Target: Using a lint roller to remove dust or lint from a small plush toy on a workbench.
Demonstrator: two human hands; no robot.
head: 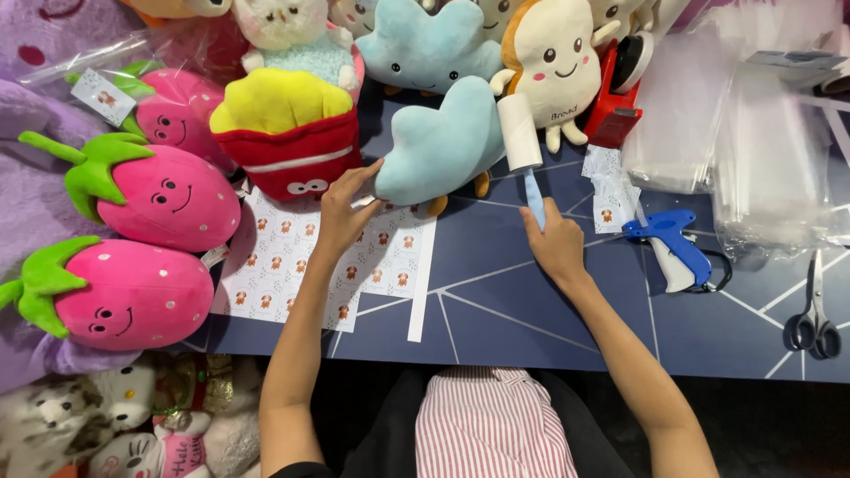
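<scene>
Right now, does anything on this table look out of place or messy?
Nothing looks damaged or spilled. The left hand steadies a blue cloud plush while the right hand holds a lint roller against it. A sticker sheet lies slightly askew.

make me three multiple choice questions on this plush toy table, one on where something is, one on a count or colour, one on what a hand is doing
1. Where do the scissors lie?
A. at the table's right edge
B. on the sticker sheet
C. on top of the fries plush

2. How many pink strawberry plushes show at the left?
A. one
B. three
C. five

3. What is the right hand doing?
A. resting flat and empty on the table
B. gripping the blue handle of a lint roller
C. squeezing the tagging gun

Answers:
1. A, the scissors lie on the dark table far right, beyond the blue tagging gun.
2. B, three strawberry plushes with green leaves sit stacked down the left side.
3. B, the fingers wrap the handle of the lint roller, whose white roll lies against the blue cloud plush that the left hand touches.
</scene>
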